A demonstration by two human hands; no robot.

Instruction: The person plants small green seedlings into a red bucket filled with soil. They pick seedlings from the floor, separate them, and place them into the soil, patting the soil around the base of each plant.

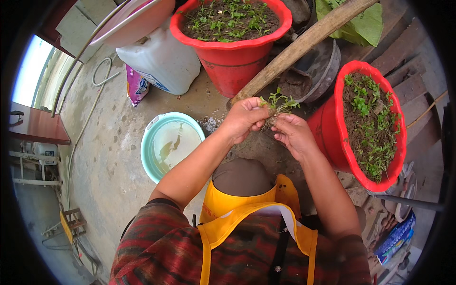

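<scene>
Both my hands meet in front of my knee around a small bunch of green seedlings (281, 102) with thin roots hanging below. My left hand (246, 119) grips the bunch by its stems, palm side partly hidden. At its lower right, my right hand (293, 133) pinches the stems and roots between thumb and fingers. A red plastic flowerpot (228, 58) with soil and green seedlings stands beyond my hands. Another red flowerpot (329, 124), also planted with seedlings, leans to the right. A turquoise plastic basin (146, 149) of cloudy water sits to the left.
A wooden pole (302, 44) slants behind my hands, above a grey round tub (329, 71). A white plastic jug (171, 57), a pink basin (135, 26) and a purple packet (136, 85) are at the upper left. A hose (85, 128) runs along the concrete floor. Wooden boards lie at right.
</scene>
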